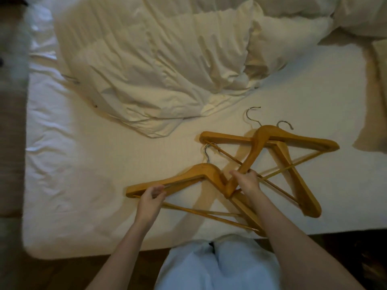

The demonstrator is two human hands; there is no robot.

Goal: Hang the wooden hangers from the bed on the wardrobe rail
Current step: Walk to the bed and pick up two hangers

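Note:
Three wooden hangers with metal hooks lie overlapping on the white bed sheet. My left hand is closed on the left arm of the nearest hanger. My right hand grips the lower arm of a second hanger, which crosses over the third hanger. The third hanger lies flat beneath it, its long arm reaching down to the right. The wardrobe rail is not in view.
A crumpled cream duvet covers the far half of the bed. A pillow sits at the top right. The bed's near edge runs just in front of my legs in pale trousers. Dark floor lies at the left and below.

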